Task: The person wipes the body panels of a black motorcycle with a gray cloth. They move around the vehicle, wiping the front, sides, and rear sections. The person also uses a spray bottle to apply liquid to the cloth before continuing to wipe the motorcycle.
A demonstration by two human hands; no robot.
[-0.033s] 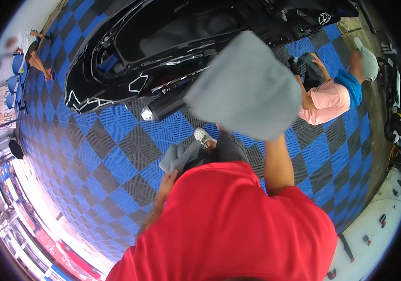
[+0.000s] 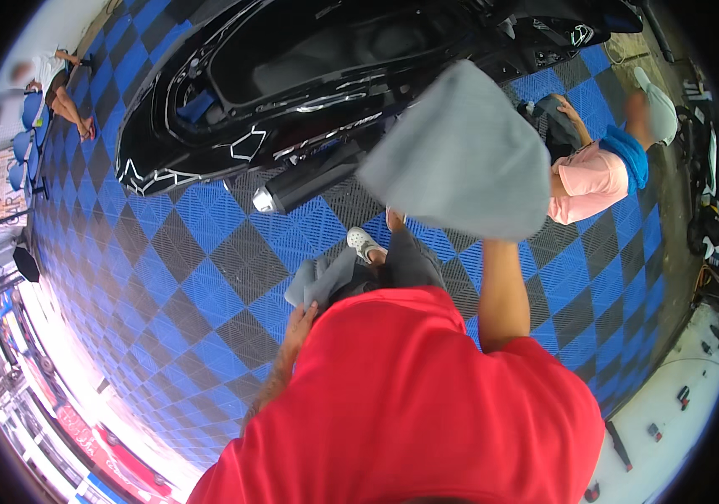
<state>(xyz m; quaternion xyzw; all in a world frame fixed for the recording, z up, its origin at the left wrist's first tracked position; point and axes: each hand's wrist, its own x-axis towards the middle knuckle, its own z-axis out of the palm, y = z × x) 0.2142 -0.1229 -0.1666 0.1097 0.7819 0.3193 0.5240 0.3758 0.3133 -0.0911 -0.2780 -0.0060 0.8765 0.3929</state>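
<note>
My left hand [image 2: 301, 319] grips a bunched grey cloth [image 2: 317, 277] low at my left side, against my red shirt. My right forearm [image 2: 504, 294] reaches forward, and a broad grey cloth [image 2: 456, 155] covers that hand, so its fingers are hidden. This cloth is spread out in front of a glossy black scooter [image 2: 233, 118] with a dark exhaust [image 2: 301, 185]. My white clog [image 2: 359, 242] shows below on the floor.
A person [image 2: 595, 181] in a pink shirt and white cap crouches at the right holding dark material. Another person [image 2: 44, 71] sits top left near blue stools [image 2: 28, 130]. Blue and black tiles [image 2: 217, 286] form the floor; red vehicles [image 2: 107, 445] appear lower left.
My right hand's cloth has shifted to the right in the view, uncovering a little more of the exhaust. My left hand has barely moved.
</note>
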